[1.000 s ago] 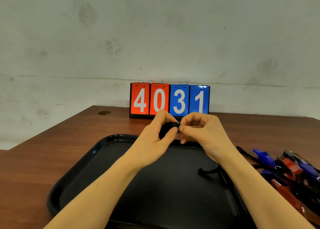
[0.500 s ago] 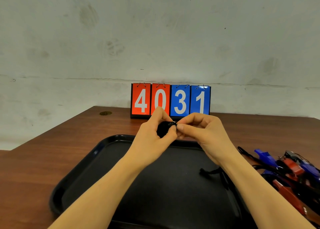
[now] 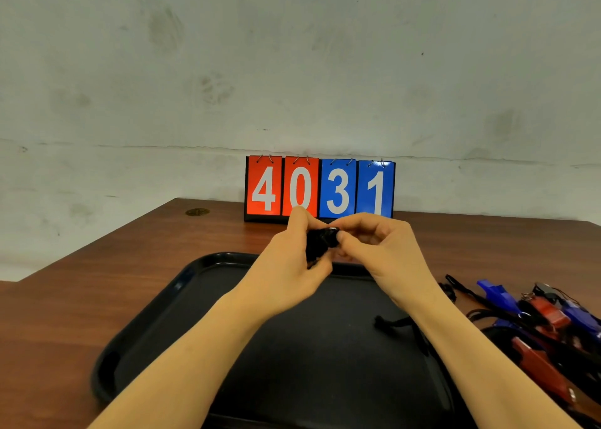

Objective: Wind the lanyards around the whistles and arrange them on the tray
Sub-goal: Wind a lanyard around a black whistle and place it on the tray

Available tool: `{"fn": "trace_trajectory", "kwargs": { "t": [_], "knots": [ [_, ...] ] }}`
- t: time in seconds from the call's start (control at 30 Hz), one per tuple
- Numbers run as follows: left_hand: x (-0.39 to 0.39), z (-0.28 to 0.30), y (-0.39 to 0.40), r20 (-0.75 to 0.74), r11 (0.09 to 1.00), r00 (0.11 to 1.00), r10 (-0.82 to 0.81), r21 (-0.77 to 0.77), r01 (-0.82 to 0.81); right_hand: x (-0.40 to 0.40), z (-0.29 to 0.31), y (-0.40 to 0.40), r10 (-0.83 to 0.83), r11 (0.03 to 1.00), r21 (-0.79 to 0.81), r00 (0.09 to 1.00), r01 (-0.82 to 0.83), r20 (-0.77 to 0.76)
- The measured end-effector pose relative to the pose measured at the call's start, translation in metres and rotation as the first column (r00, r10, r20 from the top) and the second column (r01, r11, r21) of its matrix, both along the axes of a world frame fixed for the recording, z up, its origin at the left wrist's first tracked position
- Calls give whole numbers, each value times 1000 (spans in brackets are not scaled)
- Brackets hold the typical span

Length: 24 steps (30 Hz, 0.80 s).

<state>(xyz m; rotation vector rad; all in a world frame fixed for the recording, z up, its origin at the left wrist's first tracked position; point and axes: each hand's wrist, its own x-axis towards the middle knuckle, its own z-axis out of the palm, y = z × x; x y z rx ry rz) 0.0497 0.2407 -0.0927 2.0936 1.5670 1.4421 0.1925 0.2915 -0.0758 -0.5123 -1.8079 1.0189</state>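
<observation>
My left hand (image 3: 286,275) is up over the far edge of the tray (image 3: 136,341), fingers curled round a black whistle (image 3: 320,243). My right hand (image 3: 383,249) meets it from the right and pinches the whistle's tip (thumb and first finger). Both arms reach over the tray. More whistles (image 3: 536,318) lie in a pile on the right.

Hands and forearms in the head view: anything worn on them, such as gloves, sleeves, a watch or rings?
Nothing worn shows. The left hand and right hand are bare, without gloves, and no rings can be made out. Both forearms are bare down to the bottom frame edge, with no sleeve, watch or band visible.
</observation>
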Motion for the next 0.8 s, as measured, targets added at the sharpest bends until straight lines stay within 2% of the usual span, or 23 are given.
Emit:
{"fn": "trace_trajectory", "kwargs": {
  "t": [0.27,0.5,0.6,0.7,0.8],
  "knots": [
    [2,-1,-1,30,999,999,32,-1,-32,0,1,3,4,1000,-16,1000,-4,-13],
    [-2,0,0,-153,996,985,79,55,-72,2,-4,12,-23,1000,4,998,22,53],
    [-3,1,1,-88,997,995,52,57,-47,5,-2,13,18,1000,14,997,-19,72],
    [-5,2,3,1,999,1000,-3,43,3,9,0,13,110,994,-25,994,-110,16],
    [-8,3,4,16,999,999,-36,34,35,11,1,14,170,984,-47,985,-171,-20]
  ]
}}
